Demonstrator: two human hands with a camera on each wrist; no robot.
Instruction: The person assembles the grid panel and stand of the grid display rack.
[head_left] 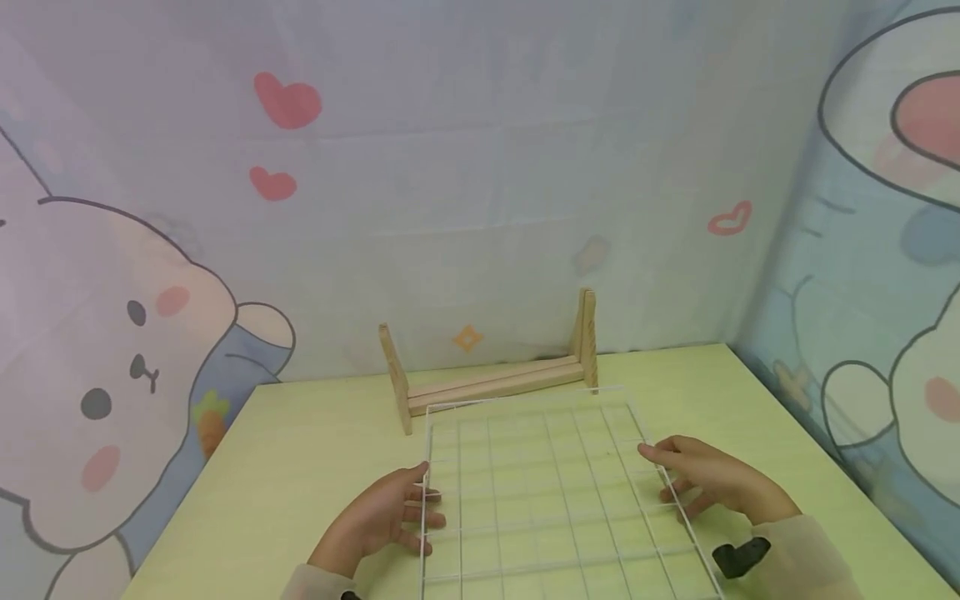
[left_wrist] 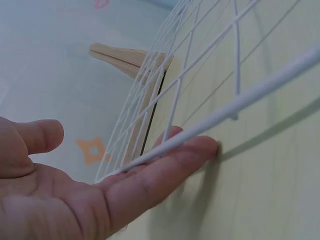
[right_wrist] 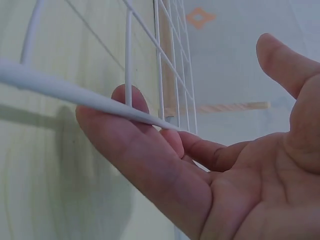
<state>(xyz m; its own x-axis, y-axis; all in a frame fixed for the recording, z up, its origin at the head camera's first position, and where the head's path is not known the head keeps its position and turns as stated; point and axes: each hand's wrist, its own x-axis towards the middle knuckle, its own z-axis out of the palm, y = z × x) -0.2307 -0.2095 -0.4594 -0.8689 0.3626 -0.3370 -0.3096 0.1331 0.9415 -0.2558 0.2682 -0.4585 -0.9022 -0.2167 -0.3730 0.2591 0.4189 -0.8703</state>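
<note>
Apparently, the white wire grid (head_left: 567, 522) is already held above the tabletop (head_left: 300, 442), in front of the wooden stand (head_left: 495, 387); releasing it remains, I judge. From the head view I see the left hand (head_left: 386, 512) and right hand (head_left: 712, 479) at its 2 sides, fingers somewhat spread. Only the wrist views show me clearly: thumbs off the rim, fingers supporting, not pinching.

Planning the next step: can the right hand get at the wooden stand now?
Probably not yet: the right hand has its fingers under the edge of the white wire grid. Once withdrawn, nothing visible blocks a path around the grid to the wooden stand.
</note>
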